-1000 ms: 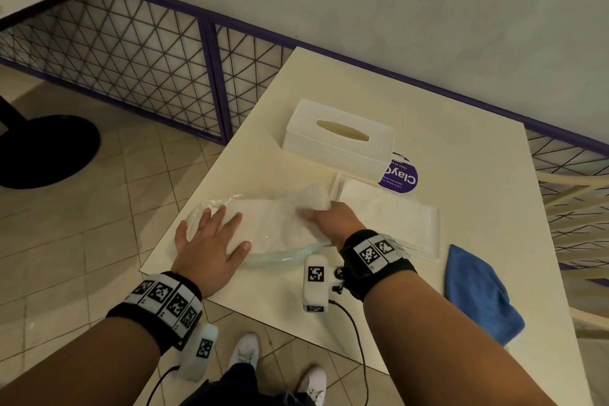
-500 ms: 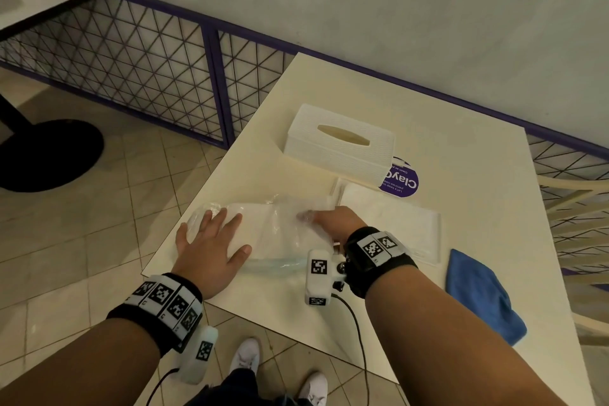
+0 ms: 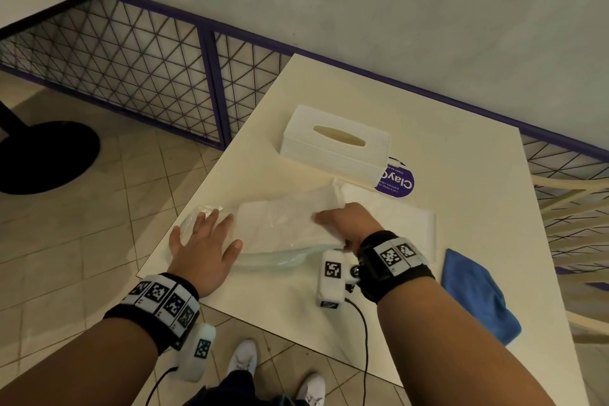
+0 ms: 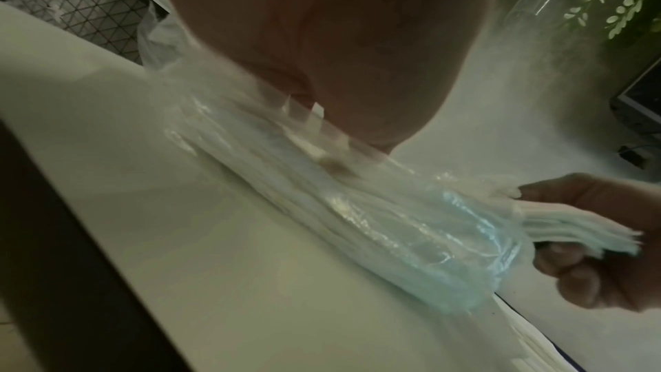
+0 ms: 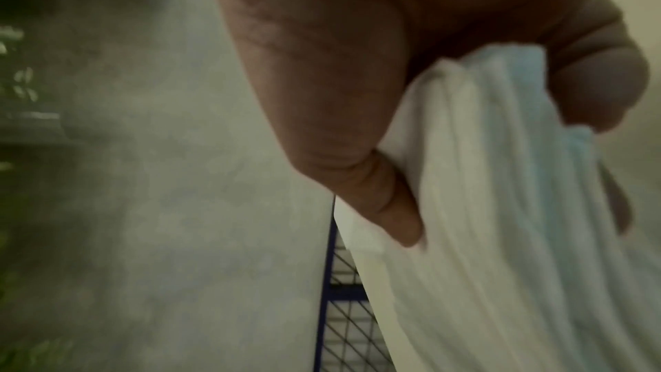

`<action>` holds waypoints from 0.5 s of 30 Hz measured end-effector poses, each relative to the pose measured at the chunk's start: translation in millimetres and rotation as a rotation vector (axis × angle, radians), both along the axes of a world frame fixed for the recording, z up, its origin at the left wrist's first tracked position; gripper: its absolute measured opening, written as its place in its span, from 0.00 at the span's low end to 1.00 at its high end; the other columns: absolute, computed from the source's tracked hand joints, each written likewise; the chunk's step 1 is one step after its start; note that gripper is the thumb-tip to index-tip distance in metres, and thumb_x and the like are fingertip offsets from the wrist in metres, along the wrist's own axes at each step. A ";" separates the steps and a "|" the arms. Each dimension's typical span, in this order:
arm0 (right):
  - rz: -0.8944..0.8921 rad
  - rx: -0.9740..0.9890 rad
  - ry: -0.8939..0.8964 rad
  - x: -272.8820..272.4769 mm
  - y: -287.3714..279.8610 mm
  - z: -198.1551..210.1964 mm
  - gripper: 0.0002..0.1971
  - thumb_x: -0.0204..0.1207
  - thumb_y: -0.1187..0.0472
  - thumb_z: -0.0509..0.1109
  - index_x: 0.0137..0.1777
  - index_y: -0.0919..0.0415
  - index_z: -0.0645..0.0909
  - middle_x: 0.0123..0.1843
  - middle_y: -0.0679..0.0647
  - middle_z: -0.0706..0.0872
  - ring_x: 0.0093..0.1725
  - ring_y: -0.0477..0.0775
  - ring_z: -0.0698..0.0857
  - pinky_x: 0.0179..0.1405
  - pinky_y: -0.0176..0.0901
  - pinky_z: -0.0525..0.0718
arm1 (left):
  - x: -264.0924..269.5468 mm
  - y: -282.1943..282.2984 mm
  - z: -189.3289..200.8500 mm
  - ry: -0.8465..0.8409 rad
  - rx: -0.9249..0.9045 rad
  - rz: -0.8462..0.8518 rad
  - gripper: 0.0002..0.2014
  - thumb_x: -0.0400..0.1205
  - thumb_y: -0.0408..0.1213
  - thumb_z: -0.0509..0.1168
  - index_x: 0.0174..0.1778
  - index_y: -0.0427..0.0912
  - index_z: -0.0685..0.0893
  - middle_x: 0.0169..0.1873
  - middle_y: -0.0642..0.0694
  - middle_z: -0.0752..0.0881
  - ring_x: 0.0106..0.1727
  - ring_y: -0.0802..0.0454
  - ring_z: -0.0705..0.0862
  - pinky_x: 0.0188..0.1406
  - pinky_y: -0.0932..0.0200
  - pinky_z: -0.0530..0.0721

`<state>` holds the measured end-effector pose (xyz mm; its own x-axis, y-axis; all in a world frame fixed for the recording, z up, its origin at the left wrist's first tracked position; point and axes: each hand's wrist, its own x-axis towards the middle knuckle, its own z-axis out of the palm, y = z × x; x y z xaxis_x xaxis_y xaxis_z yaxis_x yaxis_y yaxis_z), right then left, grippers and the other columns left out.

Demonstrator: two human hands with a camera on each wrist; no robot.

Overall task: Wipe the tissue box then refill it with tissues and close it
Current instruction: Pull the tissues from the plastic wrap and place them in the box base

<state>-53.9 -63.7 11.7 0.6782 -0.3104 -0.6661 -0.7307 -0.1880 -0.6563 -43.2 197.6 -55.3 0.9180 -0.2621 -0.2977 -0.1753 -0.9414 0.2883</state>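
The tissue box (image 3: pixel 334 144) is white and ribbed, a long rectangle with an oval slot in its top that shows nothing inside. It sits flat on the counter (image 3: pixel 454 155), beyond the fingers (image 3: pixel 324 217) of the right hand and apart from them. The stack of white tissues (image 3: pixel 283 219) lies half inside a clear plastic wrapper (image 3: pixel 276 260); its right end sticks out of the wrapper, pinched between those fingers. More flat white tissues (image 3: pixel 400 221) lie just right of them.
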 end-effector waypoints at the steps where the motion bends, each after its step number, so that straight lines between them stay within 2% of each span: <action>1: -0.045 0.027 0.001 -3.2 -7.0 0.9 0.16 0.70 0.54 0.76 0.53 0.63 0.82 0.47 0.56 0.84 0.40 0.56 0.82 0.25 0.39 0.79 | 0.2 0.0 0.1 -0.002 0.006 0.003 0.29 0.84 0.59 0.43 0.82 0.57 0.51 0.84 0.51 0.46 0.84 0.52 0.42 0.77 0.34 0.36; 2: -0.072 0.057 0.010 -7.6 -11.7 2.0 0.14 0.71 0.56 0.75 0.53 0.61 0.82 0.47 0.55 0.83 0.41 0.56 0.81 0.26 0.38 0.77 | 0.0 -0.1 0.5 -0.008 0.012 0.007 0.29 0.84 0.59 0.43 0.82 0.57 0.52 0.84 0.51 0.47 0.84 0.51 0.42 0.77 0.34 0.36; 3: -0.083 0.095 0.025 -12.0 -13.3 0.7 0.14 0.71 0.57 0.76 0.53 0.62 0.82 0.49 0.56 0.85 0.44 0.59 0.83 0.30 0.40 0.79 | -0.6 -1.1 1.3 -0.023 0.015 0.007 0.29 0.84 0.59 0.42 0.82 0.56 0.52 0.84 0.51 0.47 0.84 0.51 0.42 0.77 0.34 0.36; 5: -0.093 0.140 0.056 -17.0 -11.9 -6.9 0.21 0.67 0.59 0.78 0.58 0.66 0.83 0.53 0.62 0.89 0.51 0.65 0.87 0.44 0.51 0.87 | -2.1 -4.6 2.2 -0.071 0.006 -0.022 0.30 0.83 0.60 0.39 0.82 0.55 0.54 0.84 0.52 0.50 0.84 0.51 0.42 0.77 0.36 0.35; 6: -0.091 0.125 0.057 -18.6 -9.9 -11.2 0.22 0.65 0.60 0.79 0.58 0.68 0.82 0.53 0.63 0.89 0.51 0.66 0.88 0.50 0.56 0.88 | -3.0 -7.1 2.2 -0.083 -0.012 -0.058 0.32 0.81 0.60 0.37 0.82 0.54 0.54 0.84 0.51 0.50 0.84 0.51 0.43 0.78 0.38 0.34; 8: -0.077 0.045 0.024 -20.2 -7.9 -14.8 0.22 0.64 0.62 0.78 0.56 0.69 0.81 0.51 0.64 0.89 0.50 0.66 0.89 0.53 0.59 0.88 | -4.8 -12.2 1.0 -0.060 -0.067 -0.155 0.33 0.80 0.59 0.35 0.83 0.53 0.52 0.84 0.51 0.49 0.84 0.52 0.43 0.79 0.44 0.33; 10: -0.045 -0.031 -0.020 -21.2 -12.7 -11.0 0.21 0.63 0.62 0.77 0.55 0.68 0.82 0.51 0.63 0.88 0.51 0.65 0.87 0.54 0.60 0.88 | -4.9 -16.3 0.1 0.020 -0.113 -0.195 0.29 0.85 0.55 0.41 0.83 0.53 0.50 0.84 0.49 0.47 0.84 0.52 0.44 0.80 0.46 0.36; 12: -0.029 -0.112 -0.054 -27.8 -26.5 1.1 0.16 0.66 0.63 0.75 0.53 0.66 0.83 0.48 0.60 0.87 0.49 0.62 0.87 0.48 0.54 0.90 | -3.0 -20.0 1.3 0.113 -0.086 -0.172 0.28 0.87 0.52 0.44 0.83 0.53 0.49 0.84 0.49 0.47 0.84 0.51 0.45 0.82 0.44 0.40; 14: -0.053 -0.156 -0.095 -41.3 -49.9 13.4 0.12 0.69 0.65 0.73 0.53 0.63 0.82 0.44 0.57 0.86 0.44 0.58 0.87 0.32 0.43 0.88 | 0.3 -27.5 6.2 0.175 0.004 -0.132 0.28 0.86 0.54 0.43 0.83 0.52 0.51 0.84 0.49 0.48 0.84 0.51 0.46 0.82 0.42 0.42; 15: -0.077 -0.167 -0.123 -50.1 -63.0 20.0 0.11 0.70 0.65 0.72 0.53 0.63 0.82 0.44 0.56 0.86 0.43 0.58 0.86 0.26 0.40 0.86 | 2.1 -32.2 10.5 0.175 0.033 -0.112 0.29 0.86 0.56 0.43 0.83 0.51 0.53 0.84 0.49 0.49 0.84 0.50 0.47 0.82 0.42 0.42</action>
